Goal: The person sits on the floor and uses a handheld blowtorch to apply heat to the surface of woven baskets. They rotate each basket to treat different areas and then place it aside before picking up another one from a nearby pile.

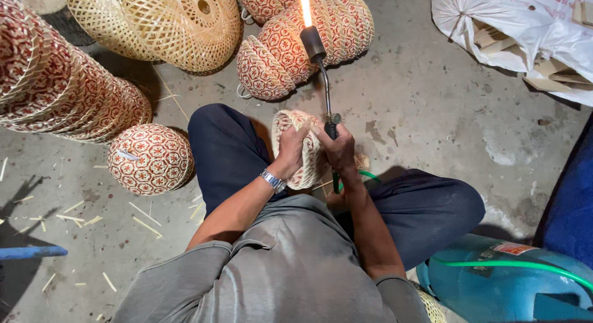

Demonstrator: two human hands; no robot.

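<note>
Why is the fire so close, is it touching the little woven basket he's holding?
Apart. The head view shows the flame burning at the torch tip, far above the small basket that the left hand grips.

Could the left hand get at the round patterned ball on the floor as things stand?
Probably yes, though not freely: the left hand grips the small woven basket. The patterned ball lies beside the left knee on bare floor, with nothing between.
</note>
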